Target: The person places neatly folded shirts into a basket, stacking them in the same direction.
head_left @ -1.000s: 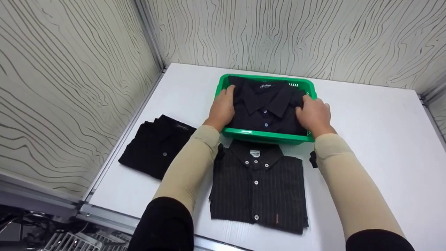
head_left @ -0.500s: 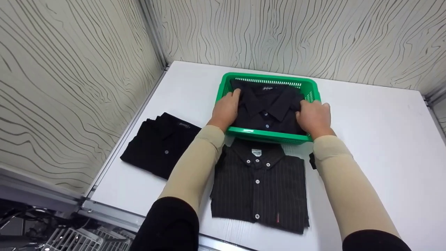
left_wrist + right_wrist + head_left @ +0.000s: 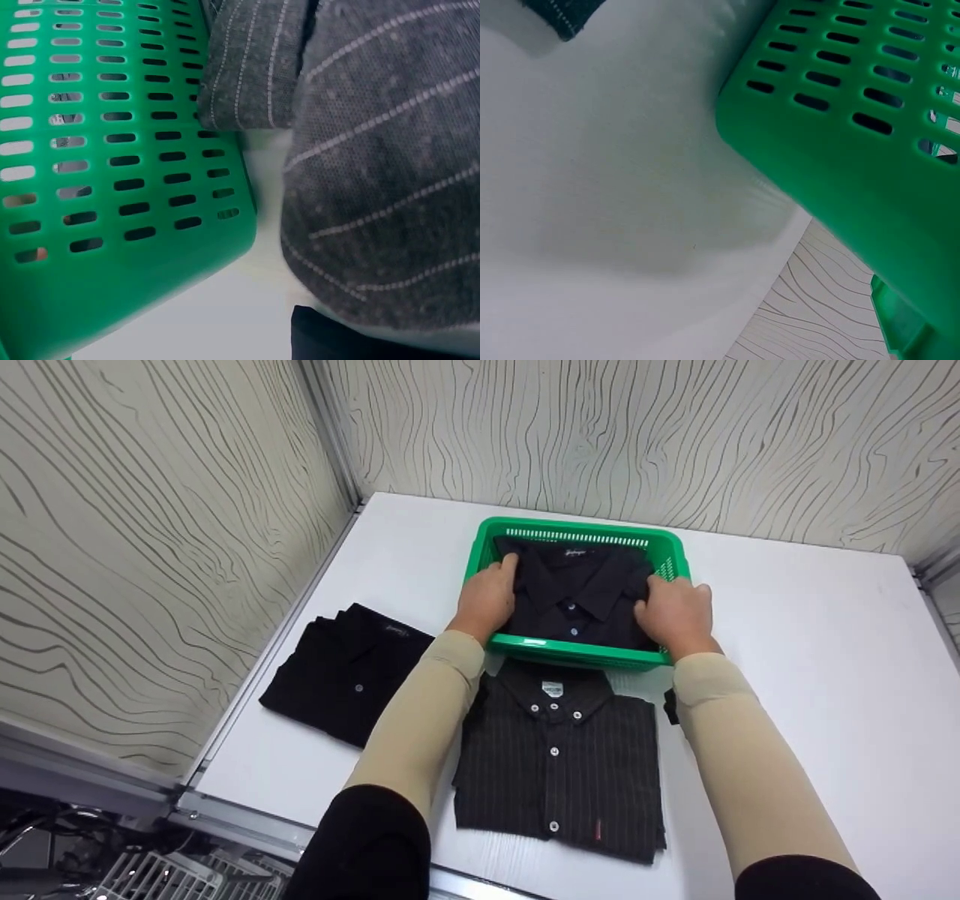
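Note:
A folded black shirt (image 3: 574, 585) lies in the green plastic basket (image 3: 589, 649), its collar toward the far wall. My left hand (image 3: 487, 594) grips the shirt's left side, reaching over the near-left part of the basket. On the opposite side, my right hand (image 3: 677, 613) holds the shirt's right edge with curled fingers. Part of each hand's fingers is hidden by the cloth. The slotted basket wall (image 3: 120, 150) fills the left of the left wrist view, and another basket wall (image 3: 840, 142) shows in the right wrist view; neither wrist view shows a hand.
A folded dark pinstriped shirt (image 3: 555, 772) lies in front of the basket. Another folded black shirt (image 3: 345, 667) is at the left, partly behind the left forearm. A dark cloth piece (image 3: 671, 706) peeks out by the right forearm. Patterned walls enclose the white table (image 3: 810, 660).
Both hands have lowered the black shirt deeper into the basket and slightly nearer, baring the slotted far wall. The head view has shifted slightly. In the last half second little has changed.

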A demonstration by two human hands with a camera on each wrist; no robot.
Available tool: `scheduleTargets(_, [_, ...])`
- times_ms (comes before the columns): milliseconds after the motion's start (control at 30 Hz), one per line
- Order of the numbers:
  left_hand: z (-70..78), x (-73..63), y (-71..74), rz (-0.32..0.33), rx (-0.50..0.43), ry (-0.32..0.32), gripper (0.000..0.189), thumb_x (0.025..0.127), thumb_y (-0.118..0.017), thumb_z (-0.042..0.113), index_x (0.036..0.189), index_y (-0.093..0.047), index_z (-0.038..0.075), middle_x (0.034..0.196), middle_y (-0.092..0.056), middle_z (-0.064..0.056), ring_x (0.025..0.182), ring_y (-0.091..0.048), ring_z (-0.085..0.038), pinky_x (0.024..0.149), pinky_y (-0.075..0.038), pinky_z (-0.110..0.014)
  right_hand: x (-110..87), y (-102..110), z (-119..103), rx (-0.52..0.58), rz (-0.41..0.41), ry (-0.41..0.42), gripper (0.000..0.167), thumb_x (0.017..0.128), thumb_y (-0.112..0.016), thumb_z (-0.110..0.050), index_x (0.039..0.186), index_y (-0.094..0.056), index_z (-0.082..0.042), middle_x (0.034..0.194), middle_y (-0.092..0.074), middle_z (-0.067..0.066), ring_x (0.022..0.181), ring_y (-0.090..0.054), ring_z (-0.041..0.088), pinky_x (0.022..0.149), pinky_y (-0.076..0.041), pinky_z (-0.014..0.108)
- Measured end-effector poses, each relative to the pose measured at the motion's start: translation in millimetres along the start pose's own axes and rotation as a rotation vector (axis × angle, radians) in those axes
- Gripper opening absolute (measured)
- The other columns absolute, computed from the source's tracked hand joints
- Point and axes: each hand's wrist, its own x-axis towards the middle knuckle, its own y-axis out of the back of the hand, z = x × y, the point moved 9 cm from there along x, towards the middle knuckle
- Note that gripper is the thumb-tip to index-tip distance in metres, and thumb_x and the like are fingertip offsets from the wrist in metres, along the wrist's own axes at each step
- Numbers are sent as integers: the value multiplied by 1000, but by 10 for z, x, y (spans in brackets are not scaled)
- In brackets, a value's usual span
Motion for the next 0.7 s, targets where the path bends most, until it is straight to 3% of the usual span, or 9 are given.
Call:
scheduleTargets(267, [0,-2,14,3,-14,24,45,105,-53,14,148,-40,11,121,-64,-9,104,-66,-21,92,-52,-35,-12,20,31,65,26,-41,48,94,-55,-19,136,-54,4,108,-64,32,95,-55,44,78,-37,57])
scheduleTargets(467, [-20,-5,49,36,-46,37,42,105,-53,14,146,-44,12,123,-63,-8,108,-64,-19,95,-51,-35,0,48,65,142,56,-81,49,95,-54,-19,141,-50,-1,111,-67,28,95,-59,42,83,-37,57])
scheduleTargets(700, [-45,-36,87,72,-119,34,42,104,-54,15,145,-46,11,128,-62,-8,114,-60,-18,100,-48,-36,-15,66,94,223,68,-99,50,97,-53,-19,143,-47,-1,134,-54,24,114,-54,41,93,-35,61])
